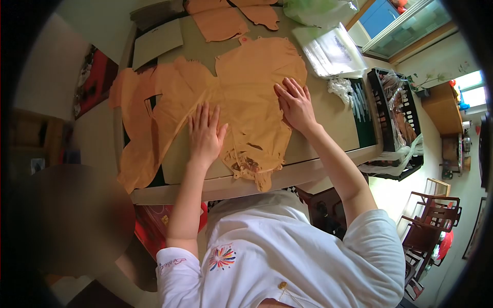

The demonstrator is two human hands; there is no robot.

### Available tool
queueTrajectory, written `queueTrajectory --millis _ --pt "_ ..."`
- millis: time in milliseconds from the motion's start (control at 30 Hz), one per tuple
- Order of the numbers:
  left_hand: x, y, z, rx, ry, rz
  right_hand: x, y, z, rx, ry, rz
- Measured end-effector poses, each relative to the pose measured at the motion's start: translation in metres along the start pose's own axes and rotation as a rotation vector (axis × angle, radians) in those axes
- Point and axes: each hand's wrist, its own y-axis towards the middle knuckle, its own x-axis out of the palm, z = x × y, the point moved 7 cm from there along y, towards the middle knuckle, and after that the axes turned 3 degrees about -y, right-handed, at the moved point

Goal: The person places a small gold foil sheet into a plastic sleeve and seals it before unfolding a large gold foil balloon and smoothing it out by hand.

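A flat, uninflated orange foil balloon (251,102) lies spread on the table, with small tabs along its outline and a creased, shiny lower end near the front edge. My left hand (206,134) rests palm down by the balloon's left edge, its fingers stretched out. On the balloon's right side lies my right hand (297,107), also flat, with fingers extended. Neither hand grips anything. More orange foil pieces (149,118) overlap at the left, and others (218,23) lie at the far side.
A grey board (158,43) sits at the back left. Clear plastic sleeves (336,51), a green plastic bag (318,11), white ties (340,90) and thin clear straws (360,102) lie at the right. A black crate (377,90) with bagged items stands beyond the table's right edge.
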Motion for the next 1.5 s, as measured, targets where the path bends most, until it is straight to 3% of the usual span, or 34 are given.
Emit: queueTrajectory --millis 333,433,633,1133,1500 --pt "-0.011 0.003 0.005 0.011 -0.103 0.112 -0.002 0.001 -0.004 -0.002 -0.013 0.021" --pt "-0.009 0.015 0.026 0.038 -0.16 0.012 0.0 0.0 -0.002 0.0 -0.019 0.024" --pt "0.013 0.028 0.073 0.24 -0.139 0.001 -0.001 0.001 0.001 0.006 0.025 0.059" --pt "0.014 0.033 0.071 0.15 -0.154 0.009 -0.007 0.001 -0.005 -0.006 0.035 0.062" --pt "0.025 0.037 0.073 0.266 -0.161 -0.057 -0.006 0.001 -0.004 -0.003 0.022 0.061"
